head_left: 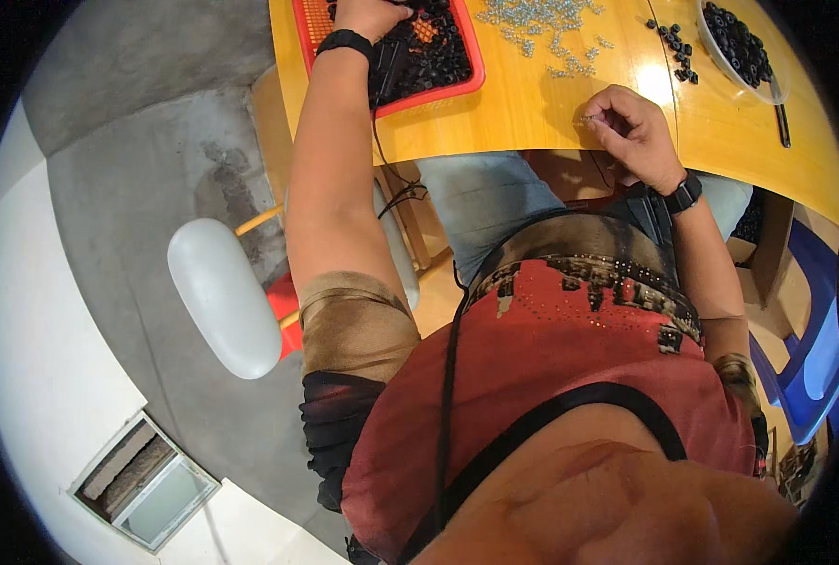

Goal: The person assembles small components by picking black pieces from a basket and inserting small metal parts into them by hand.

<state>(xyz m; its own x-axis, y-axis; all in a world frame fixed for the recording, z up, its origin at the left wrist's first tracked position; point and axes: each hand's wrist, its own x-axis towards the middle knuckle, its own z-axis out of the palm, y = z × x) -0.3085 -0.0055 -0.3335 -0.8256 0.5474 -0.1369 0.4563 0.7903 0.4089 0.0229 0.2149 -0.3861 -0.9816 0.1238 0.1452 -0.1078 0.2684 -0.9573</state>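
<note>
My left hand [371,17] reaches into a red plastic basket [477,77] of small black parts [450,62], at the far left of the table. Most of its fingers lie beyond the picture's upper edge, so whether it holds a part is hidden. Over the table's near edge, my right hand [638,137] is closed, with thumb and forefinger pinching a small, thin silvery metal piece [589,119]. Its exact kind is too small to make out. Beyond that hand, many similar small silvery pieces [553,26] lie scattered on the yellow table [532,118].
Several black ring-like parts [678,49] lie loose at the right. Beside them stands a clear round tub [779,92] filled with more, and a black pen-like stick [783,126]. A dark cord [378,141] hangs off the table edge. A blue plastic chair [808,348] stands at the right.
</note>
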